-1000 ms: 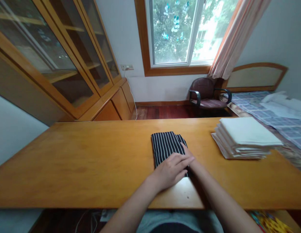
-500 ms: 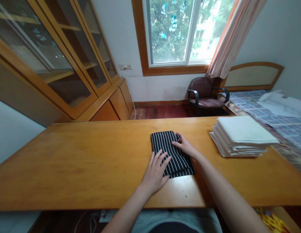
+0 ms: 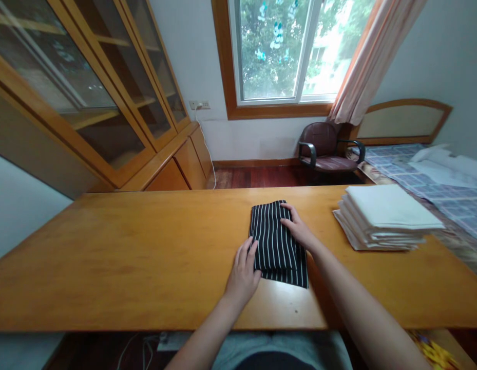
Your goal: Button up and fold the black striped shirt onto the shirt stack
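Note:
A folded black cloth with white stripes [image 3: 274, 241] lies on the wooden table in front of me, turned slightly, its lower layer sticking out at the near edge. My left hand [image 3: 244, 272] rests at the cloth's left edge, fingertips touching the fabric and fingers extended. At the upper right side, my right hand [image 3: 298, 226] touches the cloth with thumb and forefinger spread apart on it. Its other fingers are partly hidden.
A stack of folded white cloths [image 3: 392, 210] stands on the right part of the wooden table [image 3: 126, 257]. Beyond the table are an armchair [image 3: 325, 146], a bed [image 3: 403, 154] and a glass-door cabinet [image 3: 146, 103].
The striped cloth has turned and shifted a little right and away from me. My left hand has slid from its top to its left edge; my right hand has moved slightly right.

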{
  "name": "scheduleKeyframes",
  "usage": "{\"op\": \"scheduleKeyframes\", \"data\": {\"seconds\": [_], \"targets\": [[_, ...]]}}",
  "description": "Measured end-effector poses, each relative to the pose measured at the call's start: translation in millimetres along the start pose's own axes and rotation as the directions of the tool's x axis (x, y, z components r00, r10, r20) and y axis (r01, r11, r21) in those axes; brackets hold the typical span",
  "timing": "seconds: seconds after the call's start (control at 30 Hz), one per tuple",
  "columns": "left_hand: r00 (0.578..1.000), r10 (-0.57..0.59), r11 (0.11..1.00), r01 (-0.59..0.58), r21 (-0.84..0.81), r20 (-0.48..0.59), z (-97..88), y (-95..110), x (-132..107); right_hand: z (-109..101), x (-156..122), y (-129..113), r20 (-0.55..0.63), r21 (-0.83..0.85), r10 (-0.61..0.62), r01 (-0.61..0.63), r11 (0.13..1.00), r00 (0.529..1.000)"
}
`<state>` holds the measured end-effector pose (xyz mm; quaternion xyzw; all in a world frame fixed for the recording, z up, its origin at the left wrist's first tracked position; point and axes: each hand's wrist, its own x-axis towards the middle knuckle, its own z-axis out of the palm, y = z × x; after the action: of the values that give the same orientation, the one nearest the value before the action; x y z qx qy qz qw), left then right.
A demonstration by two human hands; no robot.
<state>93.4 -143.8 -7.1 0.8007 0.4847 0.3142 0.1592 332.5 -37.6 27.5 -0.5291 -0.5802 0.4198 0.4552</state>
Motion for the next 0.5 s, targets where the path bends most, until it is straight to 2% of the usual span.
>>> {"op": "scheduleKeyframes", "data": {"seconds": [0.1, 0.2, 0.33, 0.5], "targets": [[0.991, -0.11, 0.993, 0.105, -0.062, -0.08, 3.8, -5, 1, 1, -1, 9, -0.031, 0.064, 0.128, -0.126, 0.99, 0.991], [0.976, -0.189, 0.977, 0.177, -0.121, -0.103, 7.1, -12, 3, 5, -3, 19, -0.057, 0.14, 0.233, -0.224, 0.965, 0.971], [0.963, -0.25, 0.957, 0.23, -0.174, -0.097, 7.0, -18, 10, 11, -2, 22, -0.119, 0.206, 0.241, -0.214, 0.955, 0.963], [0.958, -0.254, 0.956, 0.229, -0.183, -0.131, 2.7, -18, 14, 20, 5, 4, -0.162, 0.247, 0.248, -0.204, 0.947, 0.955]]}}
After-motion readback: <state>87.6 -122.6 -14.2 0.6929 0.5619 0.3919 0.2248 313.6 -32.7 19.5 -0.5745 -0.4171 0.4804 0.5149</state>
